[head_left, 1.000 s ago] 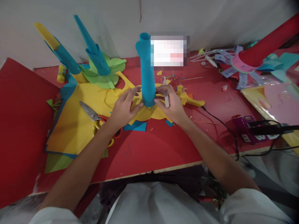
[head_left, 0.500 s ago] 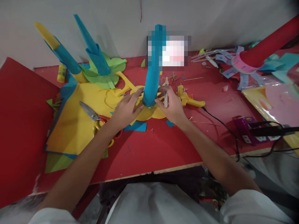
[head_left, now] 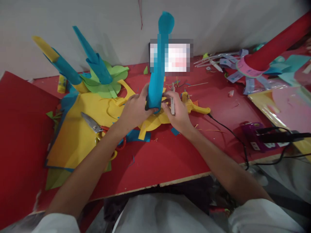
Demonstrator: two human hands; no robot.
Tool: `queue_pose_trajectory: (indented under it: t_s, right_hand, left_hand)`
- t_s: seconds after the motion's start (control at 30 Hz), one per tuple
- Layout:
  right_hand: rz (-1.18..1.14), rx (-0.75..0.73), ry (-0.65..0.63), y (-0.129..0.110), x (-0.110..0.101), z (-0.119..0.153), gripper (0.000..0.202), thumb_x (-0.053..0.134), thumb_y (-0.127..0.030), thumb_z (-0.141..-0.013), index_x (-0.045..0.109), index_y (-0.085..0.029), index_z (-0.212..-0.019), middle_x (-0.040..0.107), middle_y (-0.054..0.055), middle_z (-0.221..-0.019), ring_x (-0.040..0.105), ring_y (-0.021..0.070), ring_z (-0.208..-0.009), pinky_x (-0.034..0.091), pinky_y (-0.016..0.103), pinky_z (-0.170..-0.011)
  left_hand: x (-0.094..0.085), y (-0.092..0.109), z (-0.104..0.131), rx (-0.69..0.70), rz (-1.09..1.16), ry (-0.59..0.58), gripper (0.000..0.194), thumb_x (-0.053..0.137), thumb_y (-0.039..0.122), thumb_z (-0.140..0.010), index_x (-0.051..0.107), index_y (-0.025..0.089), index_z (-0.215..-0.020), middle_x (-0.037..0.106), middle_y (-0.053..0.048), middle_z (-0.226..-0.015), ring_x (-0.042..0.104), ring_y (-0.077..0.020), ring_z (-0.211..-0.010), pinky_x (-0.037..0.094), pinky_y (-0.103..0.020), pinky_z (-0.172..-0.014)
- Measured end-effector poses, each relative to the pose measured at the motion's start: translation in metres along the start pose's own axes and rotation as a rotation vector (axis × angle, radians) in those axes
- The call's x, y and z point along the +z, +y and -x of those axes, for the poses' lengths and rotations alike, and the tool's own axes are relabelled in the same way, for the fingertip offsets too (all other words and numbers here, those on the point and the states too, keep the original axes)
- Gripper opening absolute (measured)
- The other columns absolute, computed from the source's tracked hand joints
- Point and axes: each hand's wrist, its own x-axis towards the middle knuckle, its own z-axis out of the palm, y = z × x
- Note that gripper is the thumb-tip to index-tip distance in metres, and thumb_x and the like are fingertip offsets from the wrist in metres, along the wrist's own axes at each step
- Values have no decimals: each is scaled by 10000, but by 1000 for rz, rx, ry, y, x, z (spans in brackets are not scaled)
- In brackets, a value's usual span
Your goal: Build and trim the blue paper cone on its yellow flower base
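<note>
A blue rolled-paper tube (head_left: 156, 85) stands between my hands, widening at its top. My left hand (head_left: 136, 108) is wrapped round its lower end. Beneath it lies a yellow petal-shaped paper piece (head_left: 155, 121), partly hidden by my hands and the tube. My right hand (head_left: 178, 111) holds a slim, pale, pen-like tool (head_left: 172, 103) upright against its fingers, whose exact kind I cannot make out. Its fingertips are close to the tube's right side. Just right of that hand is a yellow glue gun (head_left: 198, 107) with a black cord.
Scissors (head_left: 91, 122) lie on yellow sheets (head_left: 70, 136) at left. Two paper tubes, one on a green flower-shaped base (head_left: 116, 72), stand behind. A purple power socket box (head_left: 252, 136) is at right, below a red tube (head_left: 279, 48). A blurred screen (head_left: 178, 58) leans against the wall.
My left hand has closed round the tube's lower end. The tube's top has tipped toward me, and a yellow strip of the paper piece now shows in front. The view has shifted slightly.
</note>
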Motion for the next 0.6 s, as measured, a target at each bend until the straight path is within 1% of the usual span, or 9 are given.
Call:
queue_pose_trajectory:
  t_s: [0.07,0.17,0.2,0.27,0.33,0.37,0.47,0.6]
  right_hand:
    - [1,-9,25,-1,-3,0,340,518,-452,-1049,542,-298,-1351,680,119,-1330,669,317,-1222,579,509,-1034]
    - [-3,-10,50,3,-4,0,405,549,-515,-1036,527,-281,-1365,691,126,-1320,685,322,-1210,591,506,-1018]
    - [-1,-11,58,4,-3,0,420,554,-532,-1031,525,-277,-1365,695,126,-1314,691,320,-1202,597,505,-1009]
    - [1,-26,73,7,-1,0,422,556,-548,-1028,529,-281,-1354,704,120,-1302,701,313,-1192,610,504,-991]
    - [-18,-61,74,9,1,0,391,556,-535,-1031,535,-296,-1340,711,109,-1283,709,305,-1186,621,504,-978]
    - [-37,-80,69,9,1,0,368,557,-517,-1035,539,-305,-1336,713,103,-1273,710,299,-1191,625,502,-978]
    - [-90,-124,57,8,3,0,327,551,-461,-1048,540,-321,-1343,716,88,-1257,708,280,-1213,627,485,-988]
    - [-105,-135,76,8,2,0,316,533,-439,-1061,537,-317,-1353,721,85,-1247,718,256,-1184,613,477,-1017]
  left_hand:
    - [0,8,2,14,-80,18,827,744,492,-906,370,205,-1586,766,-115,-1095,725,-338,-1064,546,-469,-976]
    - [1,18,7,39,-120,-20,815,710,565,-916,402,184,-1568,727,-167,-1241,694,-390,-1181,516,-516,-1040]
    - [1,19,8,39,-92,-47,818,704,589,-913,412,179,-1558,703,-181,-1302,673,-409,-1226,514,-530,-1045]
    - [-2,17,9,42,37,-115,832,695,626,-906,410,182,-1549,660,-187,-1393,643,-422,-1283,525,-536,-1037]
    - [-7,11,8,63,202,-168,802,684,642,-912,417,211,-1533,650,-159,-1424,648,-393,-1286,542,-508,-1027]
    - [-10,7,7,74,264,-174,770,680,645,-916,435,229,-1515,656,-140,-1421,657,-373,-1275,547,-490,-1025]
    - [-15,-2,3,71,346,-124,685,686,659,-910,510,256,-1435,692,-108,-1365,684,-339,-1228,554,-469,-1017]
    - [-16,0,2,55,389,-37,635,711,669,-882,566,233,-1320,734,-104,-1241,717,-322,-1127,568,-472,-984]
